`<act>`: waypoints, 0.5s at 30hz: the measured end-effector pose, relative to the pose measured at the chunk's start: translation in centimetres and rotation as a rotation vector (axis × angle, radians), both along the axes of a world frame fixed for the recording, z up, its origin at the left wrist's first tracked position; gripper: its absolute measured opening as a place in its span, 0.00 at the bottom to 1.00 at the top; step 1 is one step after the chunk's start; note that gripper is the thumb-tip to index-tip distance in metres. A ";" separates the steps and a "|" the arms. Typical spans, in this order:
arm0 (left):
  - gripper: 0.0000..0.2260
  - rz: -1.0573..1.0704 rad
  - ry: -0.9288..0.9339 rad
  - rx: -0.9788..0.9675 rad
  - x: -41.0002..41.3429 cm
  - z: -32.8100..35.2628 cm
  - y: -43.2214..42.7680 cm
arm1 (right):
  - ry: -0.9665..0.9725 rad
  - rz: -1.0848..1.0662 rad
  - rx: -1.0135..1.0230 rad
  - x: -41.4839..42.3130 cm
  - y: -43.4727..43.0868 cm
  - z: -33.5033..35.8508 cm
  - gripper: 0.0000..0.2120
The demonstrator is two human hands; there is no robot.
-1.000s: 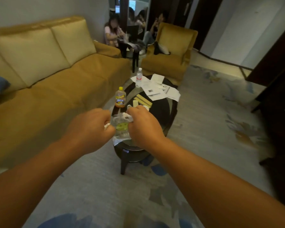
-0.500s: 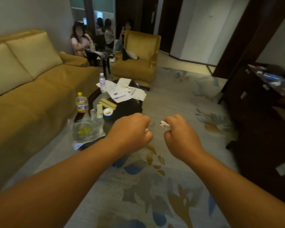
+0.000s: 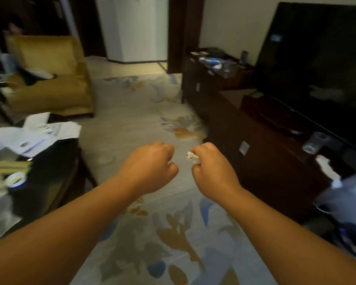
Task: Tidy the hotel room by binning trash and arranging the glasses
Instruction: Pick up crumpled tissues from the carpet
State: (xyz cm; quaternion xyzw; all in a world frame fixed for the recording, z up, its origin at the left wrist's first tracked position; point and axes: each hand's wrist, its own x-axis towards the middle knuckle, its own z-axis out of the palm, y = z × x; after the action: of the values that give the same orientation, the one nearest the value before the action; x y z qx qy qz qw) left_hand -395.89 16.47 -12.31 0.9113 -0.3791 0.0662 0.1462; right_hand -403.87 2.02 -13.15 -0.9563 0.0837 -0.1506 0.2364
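The hotel room has a flowery carpet (image 3: pixel 144 112) and a long dark surface (image 3: pixel 265 165) along one side, with a big TV (image 3: pixel 317 58) and a clear glass (image 3: pixel 314 141) on top of it. Both hands are up in the air just left of the dark surface. The right hand (image 3: pixel 212 167) is curled tight around a white scrap (image 3: pixel 191 157) that pokes out. The left hand (image 3: pixel 150 167) is curled tight too, and a tiny white bit (image 3: pixel 170 162) peeks out of it. These scraps are small and light, so one could slip out and land by the dark surface, where it is hard to see. I cannot see a bin for sure, only a blurry grey shape (image 3: pixel 347 192) at its near end. Reaching there could knock the glass.
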 end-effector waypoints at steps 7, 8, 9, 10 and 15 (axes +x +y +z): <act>0.13 -0.364 0.026 -0.021 0.3 -1.1 -11.7 | 0.098 -0.366 0.009 -4.0 -8.4 -0.7 0.10; 0.13 -0.421 0.028 -0.025 0.0 -1.1 -13.3 | 0.116 -0.418 0.012 -5.0 -9.3 -0.9 0.10; 0.13 -0.474 0.028 -0.027 -0.4 -1.1 -14.9 | 0.122 -0.474 0.021 -6.1 -10.2 -1.0 0.09; 0.13 -0.521 0.027 -0.028 -0.9 -1.1 -16.6 | 0.120 -0.531 0.030 -7.2 -11.1 -1.1 0.09; 0.10 -0.740 0.035 -0.020 -5.5 -1.6 -24.2 | 0.123 -0.772 0.066 -13.3 -15.2 -1.3 0.09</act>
State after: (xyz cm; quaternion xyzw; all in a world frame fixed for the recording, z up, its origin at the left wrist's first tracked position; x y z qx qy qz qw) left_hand -401.39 -7.73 -13.88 0.7120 -0.6798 -0.0029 0.1757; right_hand -417.22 -13.19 -14.42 -0.8535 0.4562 -0.1679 0.1874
